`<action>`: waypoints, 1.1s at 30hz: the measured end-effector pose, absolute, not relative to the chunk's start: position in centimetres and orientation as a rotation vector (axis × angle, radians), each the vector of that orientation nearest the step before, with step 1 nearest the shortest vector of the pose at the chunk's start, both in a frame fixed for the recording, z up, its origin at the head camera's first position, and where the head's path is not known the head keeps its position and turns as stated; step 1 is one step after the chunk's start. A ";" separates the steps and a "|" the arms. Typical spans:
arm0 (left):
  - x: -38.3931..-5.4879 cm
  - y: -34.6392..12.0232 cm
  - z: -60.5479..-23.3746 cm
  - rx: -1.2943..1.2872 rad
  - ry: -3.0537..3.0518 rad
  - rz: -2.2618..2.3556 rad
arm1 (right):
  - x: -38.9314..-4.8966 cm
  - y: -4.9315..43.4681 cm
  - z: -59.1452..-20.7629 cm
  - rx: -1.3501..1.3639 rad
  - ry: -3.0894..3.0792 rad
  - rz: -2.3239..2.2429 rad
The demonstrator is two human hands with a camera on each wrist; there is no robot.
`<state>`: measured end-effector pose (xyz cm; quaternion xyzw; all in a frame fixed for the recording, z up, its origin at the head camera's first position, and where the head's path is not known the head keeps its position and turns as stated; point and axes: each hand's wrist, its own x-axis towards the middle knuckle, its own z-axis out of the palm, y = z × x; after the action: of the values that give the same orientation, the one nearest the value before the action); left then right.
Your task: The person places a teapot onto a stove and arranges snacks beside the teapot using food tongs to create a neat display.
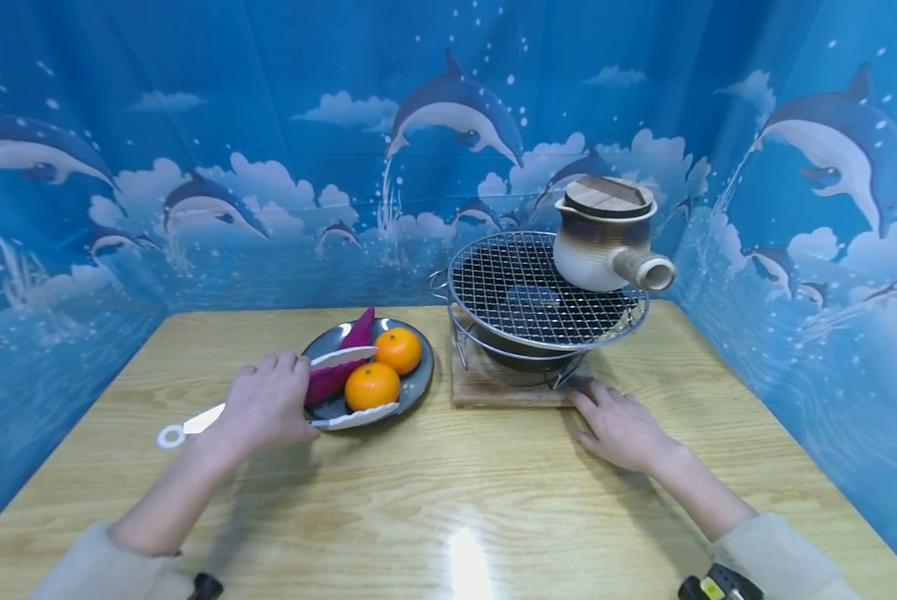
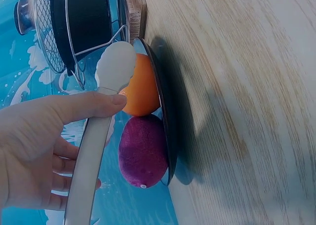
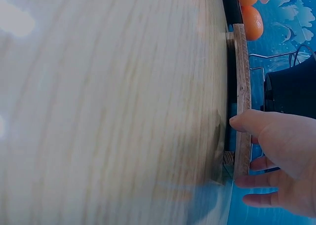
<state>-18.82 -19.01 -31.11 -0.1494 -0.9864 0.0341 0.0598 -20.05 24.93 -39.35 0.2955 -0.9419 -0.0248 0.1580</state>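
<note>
Head view forward, down; wrists close, sideways; board (image 1: 497, 390) shared.

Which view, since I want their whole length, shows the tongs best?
The head view: there the tongs show both tips and ring end, though the left hand covers their middle. Left wrist: mainly one arm close up, cut off by the frame. Right wrist: not clearly visible.

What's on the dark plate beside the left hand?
Two oranges and a purple sweet potato, hiding the surface beneath them. In the head view, the left hand and tongs also hide parts of the plate.
</note>
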 end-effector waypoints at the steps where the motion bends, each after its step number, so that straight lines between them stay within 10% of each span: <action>1: -18.8 -19.0 -31.1 -0.450 -2.990 0.106 | -20.1 24.9 -39.4 0.844 -2.693 -0.071; 33: -19.3 -18.7 -30.9 -0.419 -3.093 0.171 | -20.1 25.0 -39.4 0.859 -2.666 -0.058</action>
<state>-19.35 -18.68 -30.91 -0.1341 -0.9894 0.0546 0.0079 -20.06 25.03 -39.44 0.3021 -0.9379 -0.0206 0.1694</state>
